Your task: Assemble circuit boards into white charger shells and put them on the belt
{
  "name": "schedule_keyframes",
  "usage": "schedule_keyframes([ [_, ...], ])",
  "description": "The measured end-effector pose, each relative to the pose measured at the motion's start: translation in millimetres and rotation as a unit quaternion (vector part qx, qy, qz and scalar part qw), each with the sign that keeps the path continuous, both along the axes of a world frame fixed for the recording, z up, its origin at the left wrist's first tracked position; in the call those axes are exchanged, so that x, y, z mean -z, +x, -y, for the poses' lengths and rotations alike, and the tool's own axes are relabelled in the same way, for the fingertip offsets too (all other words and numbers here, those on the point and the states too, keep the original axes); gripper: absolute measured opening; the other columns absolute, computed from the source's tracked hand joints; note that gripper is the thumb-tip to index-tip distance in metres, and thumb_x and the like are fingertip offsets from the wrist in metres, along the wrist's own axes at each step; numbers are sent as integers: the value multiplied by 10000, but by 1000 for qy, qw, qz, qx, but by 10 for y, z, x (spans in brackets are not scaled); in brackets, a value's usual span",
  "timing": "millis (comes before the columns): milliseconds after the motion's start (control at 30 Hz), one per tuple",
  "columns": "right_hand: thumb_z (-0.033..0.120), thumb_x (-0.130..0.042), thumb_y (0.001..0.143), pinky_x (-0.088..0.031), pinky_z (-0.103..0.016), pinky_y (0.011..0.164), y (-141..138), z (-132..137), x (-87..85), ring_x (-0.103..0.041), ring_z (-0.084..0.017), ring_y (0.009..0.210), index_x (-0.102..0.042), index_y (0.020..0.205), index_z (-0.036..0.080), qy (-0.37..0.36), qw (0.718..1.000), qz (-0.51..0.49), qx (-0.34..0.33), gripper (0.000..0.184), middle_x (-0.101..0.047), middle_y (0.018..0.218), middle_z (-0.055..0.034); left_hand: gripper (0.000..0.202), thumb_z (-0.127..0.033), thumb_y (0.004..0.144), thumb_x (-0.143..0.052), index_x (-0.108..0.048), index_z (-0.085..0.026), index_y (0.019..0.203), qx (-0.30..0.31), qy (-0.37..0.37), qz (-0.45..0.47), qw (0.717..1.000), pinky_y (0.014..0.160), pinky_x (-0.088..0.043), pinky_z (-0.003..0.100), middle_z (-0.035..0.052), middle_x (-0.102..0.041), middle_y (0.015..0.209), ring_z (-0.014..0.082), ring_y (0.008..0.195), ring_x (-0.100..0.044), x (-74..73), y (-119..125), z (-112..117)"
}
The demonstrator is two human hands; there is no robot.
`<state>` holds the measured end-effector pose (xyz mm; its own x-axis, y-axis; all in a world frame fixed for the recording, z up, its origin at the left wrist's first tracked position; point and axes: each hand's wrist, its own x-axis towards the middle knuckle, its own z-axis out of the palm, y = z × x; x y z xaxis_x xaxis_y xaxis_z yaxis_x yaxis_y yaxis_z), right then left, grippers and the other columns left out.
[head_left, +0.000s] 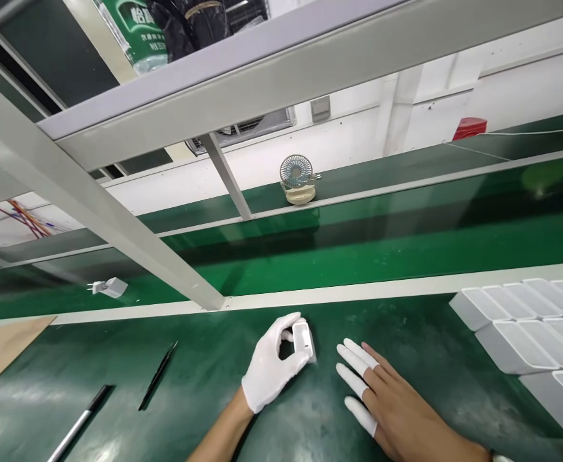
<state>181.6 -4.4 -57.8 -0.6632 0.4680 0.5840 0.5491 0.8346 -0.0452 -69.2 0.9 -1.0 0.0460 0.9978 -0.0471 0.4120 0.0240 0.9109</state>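
Note:
My left hand (274,364), in a white glove, is closed round a small white plastic housing (303,339) at the middle of the green worktop. Thumb and fingers grip it at its two ends. Its recessed face, with a small dark slot, is turned up. To the right, my right hand (380,391) is held over the worktop with its fingers stretched out and apart, holding nothing. White finger cots cover most of its fingertips. Black tweezers (158,375) and a pen-like tool (81,422) with a silver body and black end lie left of my left hand.
Rows of white plastic boxes (526,343) stand at the right. Brown cardboard (6,350) lies at the left edge. Beyond the pale rail runs a green conveyor belt (358,247) bearing a white plug adapter (112,287). A slanted metal post (141,247) and a small fan (298,179) stand behind.

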Motion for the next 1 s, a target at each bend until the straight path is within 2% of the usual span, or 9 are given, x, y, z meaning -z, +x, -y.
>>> schedule_keyframes([
  [100,263,-480,1011,-299,-470,1177,5,-9,-18,-510,-272,1331,-648,1216,144,-5,1000,0,-2,291,-664,1273,-128,571,-310,807,-720,-541,-209,1340,3,-2,-14,1000,944,-503,408,96,-594,1305,214,995,-619,16,-2,-5],
  [300,254,-504,988,-249,-480,1207,4,-4,63,-488,-280,1351,-690,1077,159,-11,1000,-5,-6,226,-672,1247,-127,625,-214,662,-836,-633,-257,1252,30,11,-44,999,946,-481,394,65,-562,1253,241,1079,-593,91,7,-18],
  [367,277,-517,985,-225,-478,1222,1,2,101,-481,-281,1357,-699,1028,163,-20,1000,-7,-6,219,-677,1231,-126,600,-229,662,-842,-645,-254,1227,33,12,-41,999,954,-480,402,66,-565,1247,247,1083,-593,91,9,-22],
  [467,278,-530,981,-213,-471,1227,-3,4,111,-493,-280,1347,-706,1013,156,-16,1000,-3,-6,217,-680,1229,-135,548,-261,735,-787,-624,-253,1258,43,21,-55,997,964,-487,416,78,-563,1262,250,1092,-596,54,16,-8],
  [600,257,-537,976,-287,-454,1185,-7,0,64,-525,-277,1315,-705,1049,152,-3,1000,-2,2,211,-674,1257,-138,518,-276,846,-655,-549,-241,1351,52,47,-82,994,1037,-467,455,103,-543,1333,262,1179,-569,8,28,36],
  [700,223,-536,969,-345,-455,1152,-12,3,52,-525,-278,1320,-689,1121,155,-1,1000,-5,5,226,-664,1283,-137,643,-227,788,-680,-491,-236,1403,43,55,-88,994,1077,-449,473,108,-514,1389,271,1215,-554,29,49,58],
  [800,237,-537,976,-363,-468,1151,-15,9,68,-527,-284,1321,-683,1126,145,-2,1000,-12,0,228,-658,1290,-151,743,-146,680,-726,-511,-234,1386,12,52,-123,991,1086,-451,476,101,-531,1371,280,1217,-556,74,95,68],
  [900,239,-539,974,-383,-492,1145,-16,17,90,-534,-298,1312,-680,1107,135,0,1000,-17,-4,220,-655,1280,-165,685,-167,714,-710,-536,-228,1374,-7,63,-146,987,1094,-450,478,103,-557,1353,282,1240,-552,88,137,80],
  [1000,206,-541,948,-390,-528,1143,-24,32,116,-537,-310,1306,-686,998,151,-3,1000,-14,-7,163,-667,1243,-154,692,-170,743,-685,-513,-225,1411,6,72,-148,986,1144,-409,478,105,-554,1379,275,1286,-534,66,144,105],
])
